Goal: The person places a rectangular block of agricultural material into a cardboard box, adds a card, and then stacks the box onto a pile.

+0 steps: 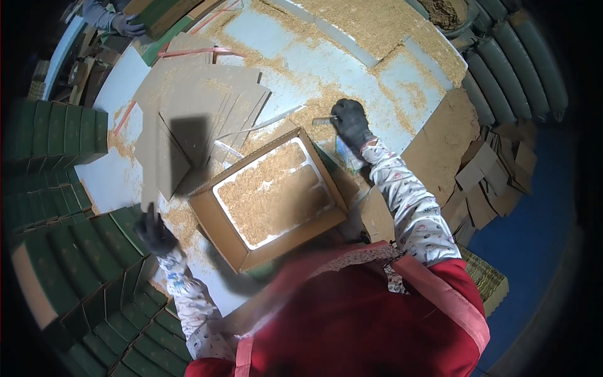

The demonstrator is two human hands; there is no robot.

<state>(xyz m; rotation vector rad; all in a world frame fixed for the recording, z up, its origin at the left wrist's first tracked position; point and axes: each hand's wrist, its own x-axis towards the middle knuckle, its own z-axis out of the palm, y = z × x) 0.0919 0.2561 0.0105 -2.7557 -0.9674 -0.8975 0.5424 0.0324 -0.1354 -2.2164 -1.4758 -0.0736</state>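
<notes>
Near the centre of the frame, an open cardboard box (220, 226) is holding a white tray (251, 245) mostly covered in tan shavings (267, 195). Right of upper centre, the gloved right hand (352, 122) is curling its fingers around a small comb-like tool (323, 120). At left, the left hand (155, 234) is meeting a cardboard sheet's (149, 166) lower end; whether its fingers are pinching it, I cannot tell. At upper right, a round container (467, 24) is holding brown clumps (445, 11).

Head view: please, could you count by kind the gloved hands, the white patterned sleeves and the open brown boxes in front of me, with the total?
Your left hand and right hand, gloved: 2
Co-worker's gloved hand: 1
White patterned sleeves: 2
Open brown box: 1
Total: 6
</notes>
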